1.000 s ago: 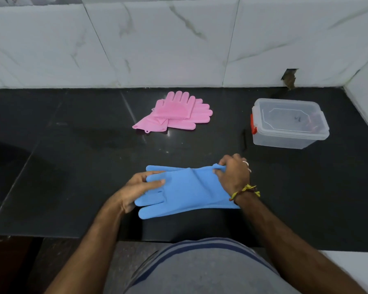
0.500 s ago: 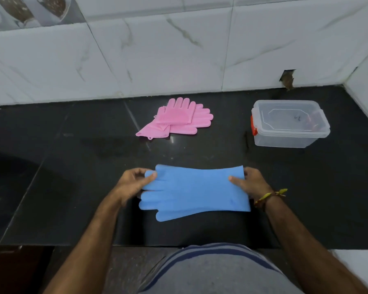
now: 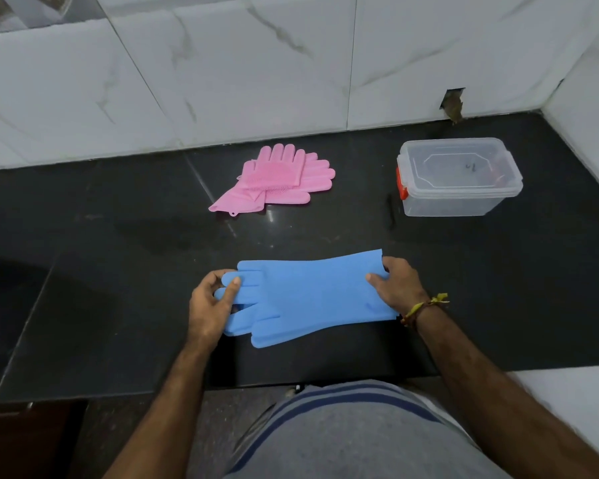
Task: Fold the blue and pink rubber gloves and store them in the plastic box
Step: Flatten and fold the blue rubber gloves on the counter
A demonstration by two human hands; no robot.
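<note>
Blue gloves (image 3: pixel 312 295) lie stacked flat on the dark counter (image 3: pixel 83 271) near its front edge, long axis running side to side. The left hand (image 3: pixel 210 305) pinches the finger ends and the right hand (image 3: pixel 400 286) pinches the cuff, so a fold would bring one end across to the other. How many layers each hand holds is hidden; the pink gloves (image 3: pixel 281 178) and lidded plastic box (image 3: pixel 459 178) sit well behind.

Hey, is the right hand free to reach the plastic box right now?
Probably not yet: the right hand is gripping the cuff end of the blue gloves. The counter between it and the plastic box looks bare, and the lid is on.
</note>
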